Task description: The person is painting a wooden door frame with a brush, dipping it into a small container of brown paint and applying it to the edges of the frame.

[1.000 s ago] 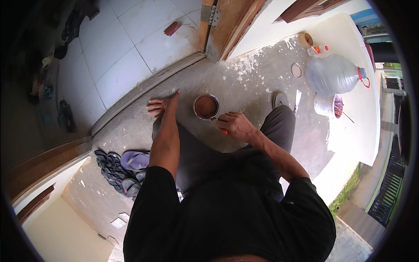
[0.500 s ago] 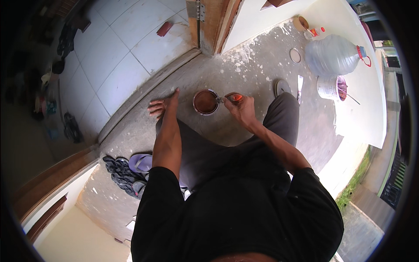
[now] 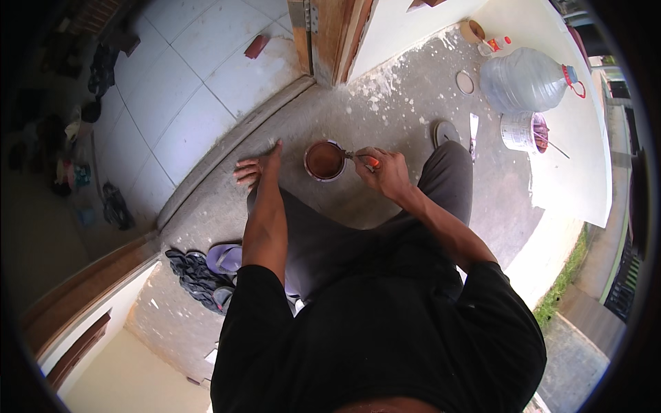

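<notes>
A round tin (image 3: 334, 178) of brown paint (image 3: 323, 160) stands on the grey concrete floor in front of my knees. My right hand (image 3: 385, 172) is closed around the orange handle of a paintbrush (image 3: 372, 162), just right of the tin. The brush's dark head end meets the tin's right rim; my fingers cover part of the handle. On the other side, my left hand (image 3: 256, 170) hangs over my left knee with its fingers spread, apart from the tin and holding nothing.
A large clear water jug (image 3: 523, 80) and a white bucket (image 3: 515, 135) stand by the right wall. A sandal (image 3: 446, 133) lies beside my right knee. Purple slippers (image 3: 224, 259) and dark cloth (image 3: 193, 279) lie at my left. A raised door sill (image 3: 237, 141) borders white floor tiles.
My right hand has turned slightly at the tin's rim, and the brush's orange handle now sits lower between my fingers. My left hand and the tin have stayed put.
</notes>
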`<state>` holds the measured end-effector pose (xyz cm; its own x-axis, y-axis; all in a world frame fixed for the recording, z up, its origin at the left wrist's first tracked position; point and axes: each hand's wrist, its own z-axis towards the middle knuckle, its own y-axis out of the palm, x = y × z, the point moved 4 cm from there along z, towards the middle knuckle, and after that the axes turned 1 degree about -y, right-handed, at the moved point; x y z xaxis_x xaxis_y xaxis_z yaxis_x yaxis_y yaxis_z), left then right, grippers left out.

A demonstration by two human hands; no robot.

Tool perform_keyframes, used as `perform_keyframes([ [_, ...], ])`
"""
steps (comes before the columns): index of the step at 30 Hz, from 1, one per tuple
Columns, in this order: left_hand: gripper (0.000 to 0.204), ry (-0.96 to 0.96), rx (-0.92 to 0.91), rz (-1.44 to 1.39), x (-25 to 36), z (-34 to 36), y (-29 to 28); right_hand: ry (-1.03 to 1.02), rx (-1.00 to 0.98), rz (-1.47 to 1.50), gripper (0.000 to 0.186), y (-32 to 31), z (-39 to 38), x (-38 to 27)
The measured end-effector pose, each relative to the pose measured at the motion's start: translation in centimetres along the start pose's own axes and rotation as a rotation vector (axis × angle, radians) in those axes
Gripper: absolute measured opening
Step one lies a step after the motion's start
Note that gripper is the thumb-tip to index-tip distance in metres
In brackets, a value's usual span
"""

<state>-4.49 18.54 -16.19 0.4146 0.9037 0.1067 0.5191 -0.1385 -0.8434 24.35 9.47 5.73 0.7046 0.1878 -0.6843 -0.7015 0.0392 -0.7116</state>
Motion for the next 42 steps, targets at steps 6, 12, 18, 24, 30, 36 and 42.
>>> perform_keyframes([
  [6,0.165,-0.002,-0.015,0.000,0.6,-0.5,0.1,-0.487,-0.261,-0.091,0.024,1.0,-1.6,-0.8],
  [12,0.163,-0.003,0.000,-0.015,0.3,0.0,0.1,-0.344,-0.155,0.066,0.027,-2.9,-0.1,-1.5],
  [18,0.163,-0.012,0.014,-0.018,0.5,0.0,0.3,-0.331,0.108,0.014,0.028,-9.7,5.7,-0.8],
  [24,0.162,-0.005,0.001,0.009,0.4,-1.0,-0.3,-0.396,0.189,-0.029,0.025,-14.9,10.6,-2.8],
  [30,0.162,-0.035,0.017,0.032,0.6,-0.3,0.1,-0.504,0.237,-0.105,0.024,-17.2,13.7,-4.4],
  [36,0.161,-0.034,0.031,0.030,0.5,0.0,0.3,-0.539,0.330,-0.221,0.023,-19.4,15.7,-6.1],
  [42,0.161,-0.020,0.008,0.035,0.4,-0.4,0.1,-0.801,0.689,-0.249,0.032,-21.9,13.6,-8.6],
])
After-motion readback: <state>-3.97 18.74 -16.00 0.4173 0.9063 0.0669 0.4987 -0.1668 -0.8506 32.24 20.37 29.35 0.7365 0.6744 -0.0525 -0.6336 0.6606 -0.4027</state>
